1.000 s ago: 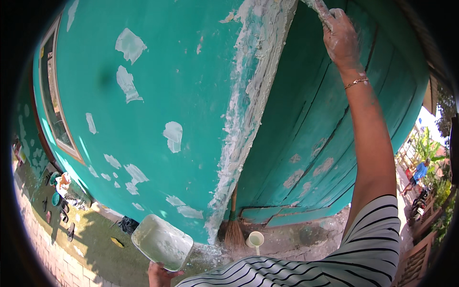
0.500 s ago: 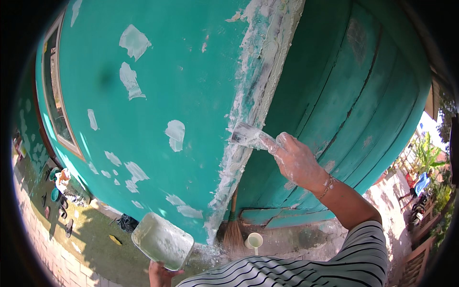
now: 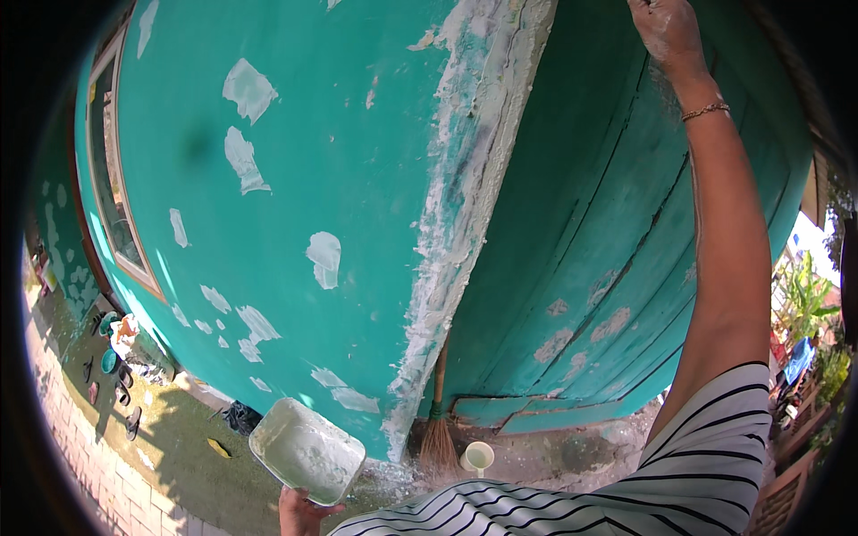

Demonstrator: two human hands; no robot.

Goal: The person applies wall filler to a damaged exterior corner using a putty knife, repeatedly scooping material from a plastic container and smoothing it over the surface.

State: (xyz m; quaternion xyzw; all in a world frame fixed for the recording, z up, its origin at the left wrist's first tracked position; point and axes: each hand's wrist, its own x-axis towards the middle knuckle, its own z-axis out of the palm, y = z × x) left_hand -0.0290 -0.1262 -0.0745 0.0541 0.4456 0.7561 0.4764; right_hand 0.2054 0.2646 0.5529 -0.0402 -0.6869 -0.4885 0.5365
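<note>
My left hand (image 3: 304, 513) grips the lower edge of a white rectangular tray (image 3: 308, 451) smeared with white putty. My right hand (image 3: 666, 31), dusted white and wearing a bracelet, is raised to the top edge of the view. Its fingers are closed and partly cut off; the putty knife it held half a second ago lies beyond the frame. The nearest surface is the green wall (image 3: 357, 152), whose corner edge (image 3: 469, 170) carries a rough strip of white putty. Several pale putty patches (image 3: 250, 89) dot the wall's left face.
A broom (image 3: 438, 429) leans at the corner's foot, beside a pale cup (image 3: 478, 456). A black plastic bag (image 3: 239, 417) lies by the wall, with sandals (image 3: 132, 422) farther left. A framed window (image 3: 112, 170) is at far left, and plants (image 3: 809, 295) grow at right.
My right hand has left the puttied corner and swung up and right to the top edge, taking the putty knife out of view. My left hand and the tray have barely moved.
</note>
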